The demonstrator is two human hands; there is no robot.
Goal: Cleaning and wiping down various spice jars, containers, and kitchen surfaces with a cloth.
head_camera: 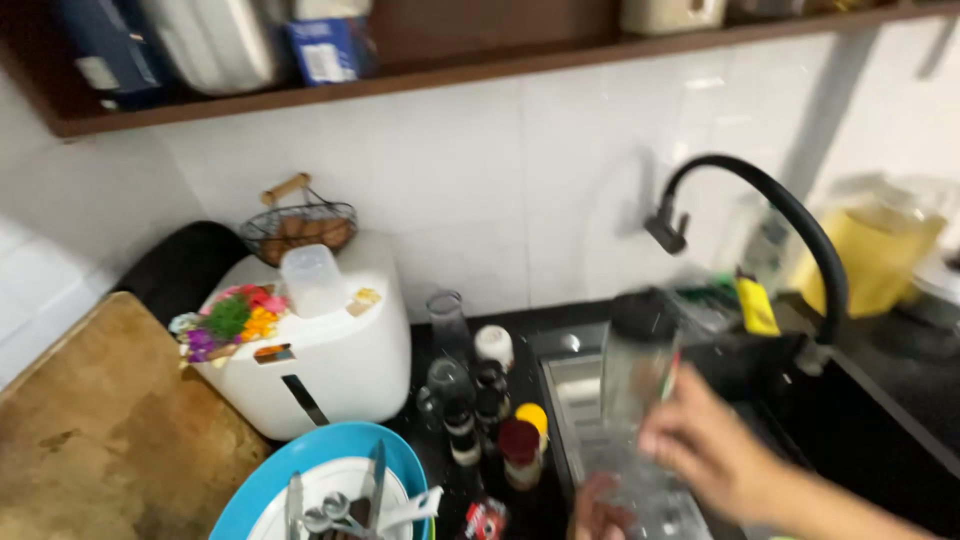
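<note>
The right hand [705, 440] is wrapped around a clear glass bottle [635, 380] with a black lid, fingers closed on its side, holding it upright over the edge of the dark sink [860, 420]. The left hand [600, 515] shows only partly at the bottom edge (blurred), touching the bottle's base; its grip cannot be told. A black tap [790, 215] arches above. Spice jars [500, 420] stand on the tabletop [545, 505] beside a blue bowl [300, 465] of cutlery.
</note>
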